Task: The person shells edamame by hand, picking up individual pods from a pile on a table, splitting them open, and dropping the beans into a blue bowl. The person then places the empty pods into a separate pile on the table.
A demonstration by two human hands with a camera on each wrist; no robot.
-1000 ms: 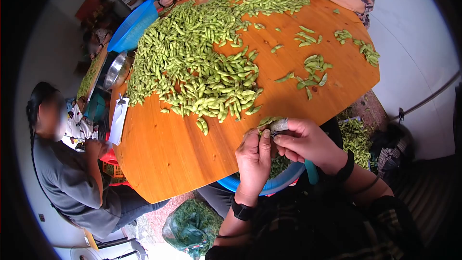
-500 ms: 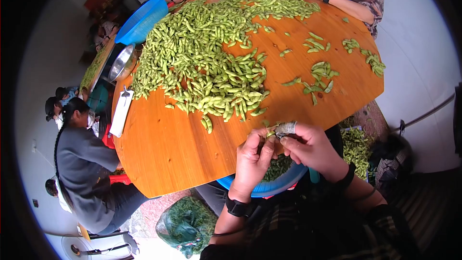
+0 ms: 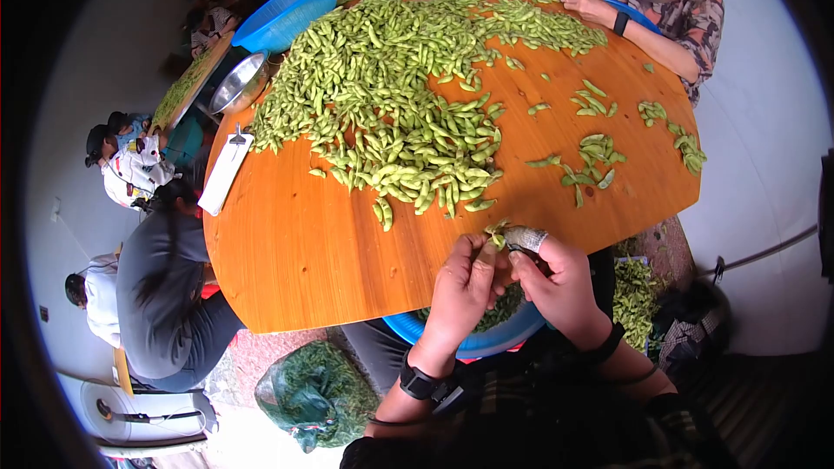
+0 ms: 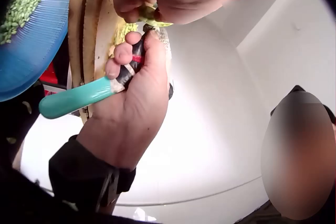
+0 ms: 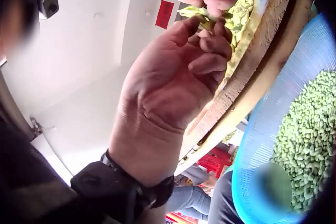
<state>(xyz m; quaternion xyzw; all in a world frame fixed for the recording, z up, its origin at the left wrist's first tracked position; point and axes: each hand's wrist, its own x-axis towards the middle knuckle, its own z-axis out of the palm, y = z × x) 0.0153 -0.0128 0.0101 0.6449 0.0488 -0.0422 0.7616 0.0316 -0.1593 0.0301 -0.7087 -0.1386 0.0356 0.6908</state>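
Observation:
In the head view my left hand (image 3: 459,287) pinches a green bean pod (image 3: 497,239) between thumb and fingers, just beyond the table's near edge. My right hand (image 3: 563,287), with grey tape wrapped on one finger, meets it at the pod. It grips a teal-handled tool (image 4: 79,98) bound with black and red bands; the tool's dark tip is right at the pod in the left wrist view. What kind of tool it is, I cannot tell. Below both hands sits a blue basket (image 5: 247,171) holding shelled green beans (image 5: 312,134).
A large heap of pods (image 3: 373,95) covers much of the wooden table (image 3: 287,269), with small clusters (image 3: 599,149) on the right. A clipboard (image 3: 226,175), metal bowl (image 3: 239,84) and blue basket (image 3: 287,13) line its left side. Other people sit around. A green net bag (image 3: 317,395) is on the floor.
The head view has turned left, so the table sits further right. Both hands stay together at the pod. The person on the left has leaned forward and down.

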